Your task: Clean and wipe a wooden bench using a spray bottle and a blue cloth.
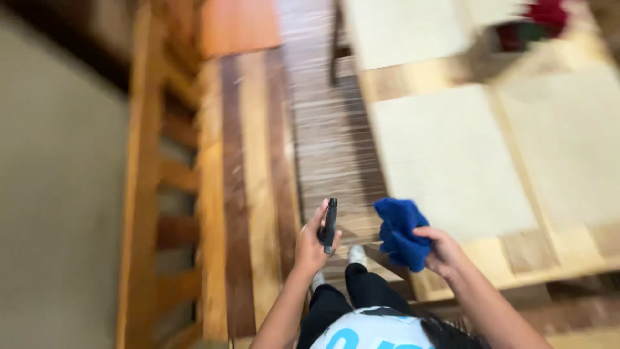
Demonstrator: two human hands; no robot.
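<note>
A: Where's the free room?

B: Straight ahead of both hands, the strip of wood floor [326, 129] between the long wooden bench [248, 187] on the left and the pale panelled platform [445, 161] on the right. Picture is blurred, so edges are rough.

A: Obstacles?

B: Left hand [313, 242] carries a dark slim tool [330, 225], close beside the bench edge. Right hand [442, 249] holds a blue cloth [400, 232] just over the platform's near corner. Slatted wooden rail [155, 213] closes off the far left.
</note>
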